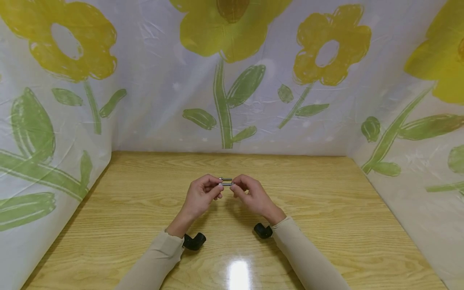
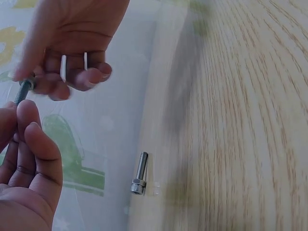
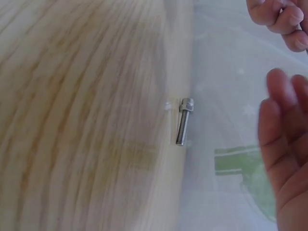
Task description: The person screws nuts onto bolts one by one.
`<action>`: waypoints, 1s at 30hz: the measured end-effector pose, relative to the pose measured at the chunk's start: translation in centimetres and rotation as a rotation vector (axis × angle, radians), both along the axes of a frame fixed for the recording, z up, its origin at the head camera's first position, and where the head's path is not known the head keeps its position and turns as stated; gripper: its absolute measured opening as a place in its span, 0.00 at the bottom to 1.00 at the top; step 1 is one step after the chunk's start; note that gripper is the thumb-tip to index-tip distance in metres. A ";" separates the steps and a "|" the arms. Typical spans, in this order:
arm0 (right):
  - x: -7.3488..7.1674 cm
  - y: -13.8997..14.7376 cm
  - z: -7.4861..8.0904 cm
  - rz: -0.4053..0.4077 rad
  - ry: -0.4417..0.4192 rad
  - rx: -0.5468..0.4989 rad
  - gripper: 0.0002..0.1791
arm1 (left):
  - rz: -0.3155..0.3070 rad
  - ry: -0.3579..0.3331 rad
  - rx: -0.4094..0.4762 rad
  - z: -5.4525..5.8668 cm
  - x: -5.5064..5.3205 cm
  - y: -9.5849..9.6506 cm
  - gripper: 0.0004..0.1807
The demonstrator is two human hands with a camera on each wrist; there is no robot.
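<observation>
Pinched between thumb and fingers of my left hand point(image 1: 202, 196) is a thin metal bolt point(image 1: 226, 184), held roughly level above the table. Its threaded shank crosses the short gap to my right hand point(image 1: 253, 196). In the left wrist view, the right thumb and forefinger close around a nut point(image 2: 31, 82) at the bolt's far end; the left fingers hide its other end. Two narrow white strips point(image 2: 63, 68) cross the right hand's curled fingers. A second bolt point(image 3: 184, 121), with a cylindrical head and a nut close under it, lies on the table just beyond both hands.
The wood-grain table point(image 1: 308, 181) meets a flower-print sheet point(image 1: 156, 121) at the back and both sides. Black angular devices point(image 1: 194, 241) sit at both wrists beside the beige sleeves. Light glares off the table's near part.
</observation>
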State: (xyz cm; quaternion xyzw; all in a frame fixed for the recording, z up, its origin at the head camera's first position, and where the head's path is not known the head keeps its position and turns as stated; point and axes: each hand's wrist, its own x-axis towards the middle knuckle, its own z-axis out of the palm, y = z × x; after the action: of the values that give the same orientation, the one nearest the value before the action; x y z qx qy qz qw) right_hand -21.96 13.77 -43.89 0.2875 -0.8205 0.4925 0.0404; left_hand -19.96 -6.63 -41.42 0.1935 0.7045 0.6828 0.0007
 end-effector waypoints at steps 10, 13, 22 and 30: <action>0.1 0.0 0.1 -0.035 -0.046 0.037 0.07 | -0.008 0.014 -0.003 0.0 0.0 0.0 0.08; 0.2 0.0 0.1 -0.025 -0.043 0.022 0.13 | -0.011 0.014 0.001 0.0 -0.1 -0.1 0.09; 0.1 -0.1 0.2 0.002 -0.015 -0.026 0.06 | -0.002 0.004 0.016 -0.1 -0.2 -0.1 0.08; 0.1 0.0 0.1 -0.034 -0.033 0.032 0.09 | -0.013 0.018 0.006 0.1 0.0 -0.1 0.08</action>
State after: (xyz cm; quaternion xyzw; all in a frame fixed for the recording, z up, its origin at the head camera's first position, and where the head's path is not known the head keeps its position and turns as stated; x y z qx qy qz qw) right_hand -21.89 13.74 -43.78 0.2661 -0.8336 0.4830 0.0308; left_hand -19.96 -6.69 -41.35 0.2042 0.7011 0.6832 -0.0020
